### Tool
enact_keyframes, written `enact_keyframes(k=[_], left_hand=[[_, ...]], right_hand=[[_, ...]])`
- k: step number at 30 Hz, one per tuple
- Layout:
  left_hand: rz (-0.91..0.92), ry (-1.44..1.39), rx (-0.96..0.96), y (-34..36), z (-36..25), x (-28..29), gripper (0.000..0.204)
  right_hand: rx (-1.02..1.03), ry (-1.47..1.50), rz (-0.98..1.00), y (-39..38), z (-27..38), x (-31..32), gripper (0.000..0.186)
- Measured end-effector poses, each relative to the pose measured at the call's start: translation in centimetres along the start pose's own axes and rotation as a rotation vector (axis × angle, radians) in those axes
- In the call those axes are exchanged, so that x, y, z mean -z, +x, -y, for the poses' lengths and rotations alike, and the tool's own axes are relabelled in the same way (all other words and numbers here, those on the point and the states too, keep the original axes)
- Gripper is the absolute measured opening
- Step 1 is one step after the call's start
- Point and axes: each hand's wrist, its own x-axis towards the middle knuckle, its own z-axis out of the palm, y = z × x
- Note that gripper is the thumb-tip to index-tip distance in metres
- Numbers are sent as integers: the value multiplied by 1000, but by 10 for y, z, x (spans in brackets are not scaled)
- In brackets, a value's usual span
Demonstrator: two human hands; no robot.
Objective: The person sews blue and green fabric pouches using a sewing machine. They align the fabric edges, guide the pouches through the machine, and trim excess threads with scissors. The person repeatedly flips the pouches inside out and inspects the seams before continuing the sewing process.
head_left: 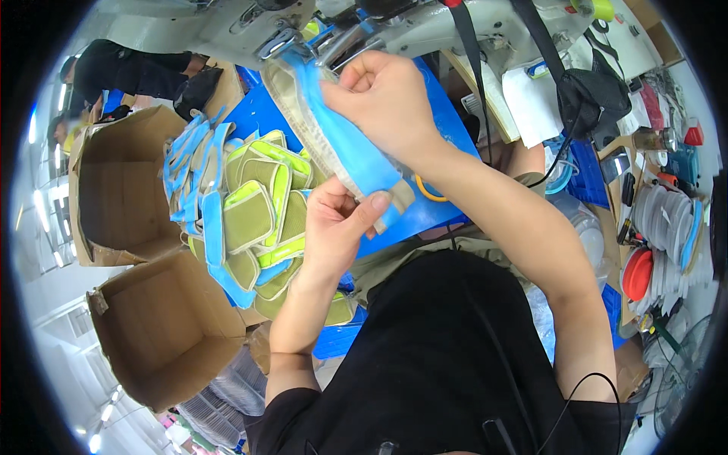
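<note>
A long blue and beige fabric strip (322, 125) runs diagonally from under the sewing machine's metal parts (288, 42) toward me. My right hand (379, 102) grips it near the upper end, fingers curled over the blue band. My left hand (345, 220) pinches the lower end between thumb and fingers. Behind the strip, on the blue work surface (254, 110), lies a heap of olive pads with lime edging (250, 216) and more blue strips (189, 163). Orange scissor handles (428, 189) show beside my right wrist, partly hidden.
Two cardboard boxes (125, 186) (167, 326) stand at left. Another person (129, 72) is at upper left. At right are a black pouch (591, 102), white paper (531, 106), stacked spools of tape (652, 227) and a blue crate (588, 171). The machine body spans the top.
</note>
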Motion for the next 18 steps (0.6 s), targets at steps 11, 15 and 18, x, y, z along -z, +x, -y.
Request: enact_keyframes(k=[11, 15, 18], left_hand=[[-22, -46, -4, -2, 12, 1, 16], [-22, -49, 0, -4, 13, 1, 16], [-11, -56, 3, -5, 13, 2, 16]], right_hand=[[29, -148, 87, -14, -2, 18, 41], [-20, 93, 205, -49, -10, 36, 34], [-107, 349, 272, -71, -11, 41, 23]])
